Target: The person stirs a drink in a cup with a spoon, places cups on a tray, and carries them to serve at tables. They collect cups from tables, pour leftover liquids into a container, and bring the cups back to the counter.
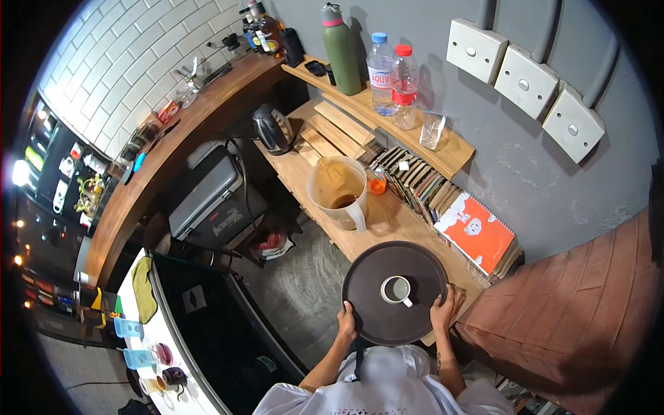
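A round dark brown tray (366, 311) is held level in front of my body, partly over the wooden counter's near end. On it, right of its middle, stands a small white cup (396, 290) with its handle toward me. My left hand (347, 321) grips the tray's left rim, thumb on top. The right rim is gripped by my right hand (446, 308). Just beyond the tray, a large plastic pitcher (332, 207) with a brown-stained filter and some dark liquid inside stands on the counter (415, 228).
Behind the pitcher are an orange item (377, 187), a row of books (408, 183) and an orange notebook (475, 232). A shelf (449, 158) above holds bottles. A black kettle (273, 129) stands farther back. Left are a grey cooler (214, 200) and a white counter (162, 332).
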Action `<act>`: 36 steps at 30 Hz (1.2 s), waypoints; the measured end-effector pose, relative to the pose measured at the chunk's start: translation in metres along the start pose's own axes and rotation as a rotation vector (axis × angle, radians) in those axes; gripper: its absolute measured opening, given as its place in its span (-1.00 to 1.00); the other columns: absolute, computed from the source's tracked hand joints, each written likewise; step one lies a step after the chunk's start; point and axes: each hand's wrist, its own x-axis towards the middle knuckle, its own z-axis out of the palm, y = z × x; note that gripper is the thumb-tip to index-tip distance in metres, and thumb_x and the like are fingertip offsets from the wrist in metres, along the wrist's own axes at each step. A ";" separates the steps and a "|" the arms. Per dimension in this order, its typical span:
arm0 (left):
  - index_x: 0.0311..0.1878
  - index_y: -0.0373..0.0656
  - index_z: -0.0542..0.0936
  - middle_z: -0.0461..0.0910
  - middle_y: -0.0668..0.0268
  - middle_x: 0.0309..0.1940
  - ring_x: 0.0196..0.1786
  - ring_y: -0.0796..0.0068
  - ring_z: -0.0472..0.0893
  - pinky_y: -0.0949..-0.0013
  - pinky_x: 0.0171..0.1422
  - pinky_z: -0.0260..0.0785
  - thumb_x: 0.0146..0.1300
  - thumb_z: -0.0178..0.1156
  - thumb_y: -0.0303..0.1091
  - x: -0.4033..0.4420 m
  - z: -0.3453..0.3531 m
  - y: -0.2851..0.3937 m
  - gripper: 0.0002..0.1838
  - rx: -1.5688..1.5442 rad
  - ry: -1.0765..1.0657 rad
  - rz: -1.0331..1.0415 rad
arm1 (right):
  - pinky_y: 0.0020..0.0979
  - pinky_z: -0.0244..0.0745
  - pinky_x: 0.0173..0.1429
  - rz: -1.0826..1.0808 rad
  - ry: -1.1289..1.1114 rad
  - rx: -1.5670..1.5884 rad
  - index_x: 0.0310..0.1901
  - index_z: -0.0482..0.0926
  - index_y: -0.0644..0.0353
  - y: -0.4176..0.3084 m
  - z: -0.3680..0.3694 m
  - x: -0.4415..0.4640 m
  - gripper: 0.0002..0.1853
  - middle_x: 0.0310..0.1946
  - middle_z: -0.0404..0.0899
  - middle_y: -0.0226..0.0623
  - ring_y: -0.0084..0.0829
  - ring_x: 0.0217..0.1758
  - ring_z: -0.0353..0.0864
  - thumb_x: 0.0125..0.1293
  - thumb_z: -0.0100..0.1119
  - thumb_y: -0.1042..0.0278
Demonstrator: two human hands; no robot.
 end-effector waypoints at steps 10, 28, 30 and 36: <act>0.49 -0.24 0.13 0.26 0.01 0.41 0.41 0.09 0.31 -0.03 0.42 0.22 0.40 -0.03 0.30 0.027 0.026 0.010 -0.13 0.040 -0.053 -0.069 | -0.60 0.33 -0.48 0.193 -0.594 0.774 0.05 0.39 0.24 0.003 0.041 -0.016 -0.71 -0.56 0.43 -0.46 -0.70 -0.56 0.43 0.34 0.19 0.55; 0.18 -0.04 0.49 0.54 0.34 0.01 -0.01 0.51 0.54 0.31 0.12 0.44 0.47 0.03 0.11 -0.071 -0.143 -0.002 -0.54 -0.023 -0.127 -0.037 | -0.51 0.06 -0.62 0.178 -0.737 0.872 -0.61 0.35 0.17 -0.099 0.077 -0.062 -0.76 -0.73 0.30 -0.53 -0.68 -0.71 0.23 0.24 -0.02 0.52; 0.18 -0.04 0.49 0.54 0.33 0.02 -0.02 0.51 0.55 0.34 0.11 0.44 0.47 0.05 0.07 -0.091 -0.164 -0.002 -0.56 -0.053 -0.087 0.034 | -0.51 0.07 -0.62 0.051 -0.846 0.874 -0.61 0.36 0.18 -0.121 0.085 -0.079 -0.76 -0.73 0.31 -0.52 -0.68 -0.71 0.24 0.23 -0.01 0.52; 0.26 -0.05 0.46 0.54 0.25 0.03 0.04 0.44 0.56 0.34 0.09 0.47 0.39 0.22 -0.16 -0.180 -0.239 0.026 -0.57 0.007 0.108 0.424 | -0.52 0.09 -0.60 -0.266 -1.287 0.874 -0.66 0.42 0.21 -0.244 0.042 -0.167 -0.72 -0.72 0.40 -0.52 -0.70 -0.69 0.29 0.20 0.11 0.45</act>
